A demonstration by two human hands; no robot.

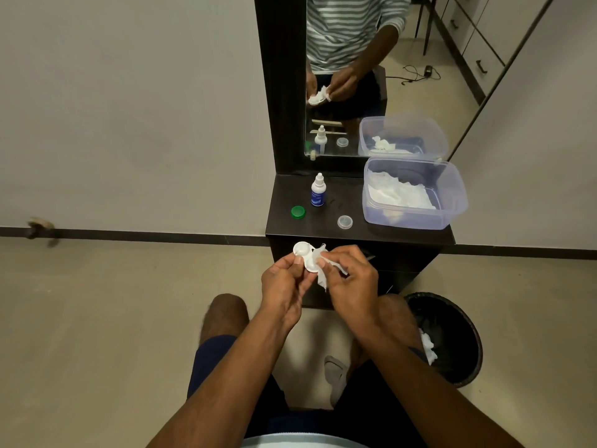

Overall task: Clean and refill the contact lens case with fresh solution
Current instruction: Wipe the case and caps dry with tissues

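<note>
White plastic contact lens case (pixel 305 256), both wells uncapped, held in the air just in front of the dark vanity shelf (pixel 352 232), near the middle of the view. Pinched at its near edge by the left hand (pixel 284 286), thumb and fingertips closed on the rim. Pressed into the near well: a crumpled white tissue (pixel 323 270), gripped between thumb and fingers of the right hand (pixel 350 279), touching the case at its 3 o'clock side.

Lying on the shelf at 12 o'clock from the case: a green cap (pixel 298 212) toward 11 o'clock, a clear cap (pixel 344 222) toward 1 o'clock, both well apart from each other. Standing upright between and behind them, a small white solution bottle (pixel 318 190) with a blue label, nozzle closed. Farther out at 2 o'clock, a clear plastic tub (pixel 452 202) holding more white tissue, sitting on the right end of the shelf.

Behind the shelf at 12 o'clock, a dark-framed mirror (pixel 281 85) repeating the bottle, the tub and the two hands at the case. Down at 4 o'clock on the floor, a black bin (pixel 465 337) with a used white tissue inside. Bare knees and dark shorts at 6 o'clock, beneath the forearms.
</note>
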